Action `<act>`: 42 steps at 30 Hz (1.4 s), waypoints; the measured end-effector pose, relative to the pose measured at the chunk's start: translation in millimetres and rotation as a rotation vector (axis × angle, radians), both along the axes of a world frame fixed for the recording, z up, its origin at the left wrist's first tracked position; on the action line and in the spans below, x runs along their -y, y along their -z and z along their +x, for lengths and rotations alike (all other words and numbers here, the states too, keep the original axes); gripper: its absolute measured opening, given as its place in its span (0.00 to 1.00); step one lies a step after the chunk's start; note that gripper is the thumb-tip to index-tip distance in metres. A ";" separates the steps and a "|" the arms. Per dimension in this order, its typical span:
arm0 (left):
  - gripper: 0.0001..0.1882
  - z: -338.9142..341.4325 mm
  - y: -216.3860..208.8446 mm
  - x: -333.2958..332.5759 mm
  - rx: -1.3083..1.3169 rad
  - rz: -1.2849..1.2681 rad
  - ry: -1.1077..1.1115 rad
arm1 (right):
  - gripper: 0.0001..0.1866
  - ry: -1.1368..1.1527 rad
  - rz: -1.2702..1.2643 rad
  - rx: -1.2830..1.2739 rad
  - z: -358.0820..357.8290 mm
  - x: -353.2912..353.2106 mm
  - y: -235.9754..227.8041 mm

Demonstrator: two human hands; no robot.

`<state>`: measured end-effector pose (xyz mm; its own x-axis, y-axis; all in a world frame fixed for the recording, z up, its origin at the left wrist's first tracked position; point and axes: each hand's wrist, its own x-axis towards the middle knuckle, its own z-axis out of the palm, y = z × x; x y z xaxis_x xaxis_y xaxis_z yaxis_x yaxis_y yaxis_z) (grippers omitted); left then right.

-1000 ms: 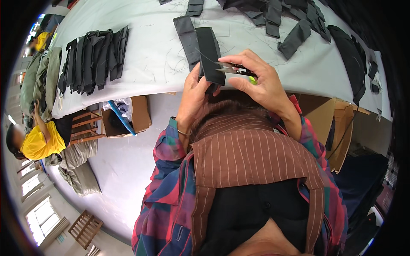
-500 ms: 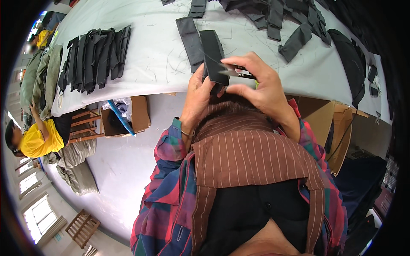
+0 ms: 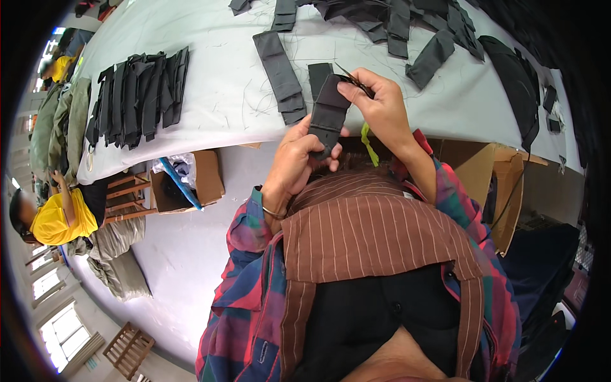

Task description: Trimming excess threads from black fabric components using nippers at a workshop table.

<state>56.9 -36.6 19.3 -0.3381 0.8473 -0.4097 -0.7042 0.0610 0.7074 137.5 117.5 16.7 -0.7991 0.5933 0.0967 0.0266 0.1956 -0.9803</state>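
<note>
My left hand (image 3: 289, 159) is closed on the lower end of a dark grey fabric strip (image 3: 329, 111) at the table's front edge. The strip has folded, stitched sections. My right hand (image 3: 385, 108) pinches its upper corner between thumb and finger. That same hand holds small black thread snips (image 3: 356, 83), their pointed tip sticking out to the upper left. A yellow-green ribbon (image 3: 368, 143) hangs below the right hand. Behind the held strip another dark piece (image 3: 320, 75) shows, partly hidden. Just left of it a longer dark strip (image 3: 279, 70) lies flat on the table.
The table has a pale cloth cover (image 3: 216, 83) scattered with loose threads. A row of dark strips (image 3: 140, 95) lies at left, a loose pile (image 3: 363, 19) at the far side. Below are a cardboard box (image 3: 207, 175) and larger cartons (image 3: 468, 169). A person in yellow (image 3: 67, 213) is at left.
The snips have swung away from the strip's side to above it. My right thumb and finger now grip the strip's upper corner, and the strip is turned with its stitched sections showing.
</note>
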 end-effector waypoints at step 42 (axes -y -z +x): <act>0.09 -21.6 8.8 5.7 -0.491 0.093 -0.076 | 0.07 -0.169 0.728 0.006 28.0 -12.2 -26.3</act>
<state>35.3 -42.3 10.5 -0.5342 0.8381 -0.1109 -0.2874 -0.0566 0.9561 165.5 129.7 43.1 -0.8756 0.2502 0.4132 -0.0561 0.7970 -0.6014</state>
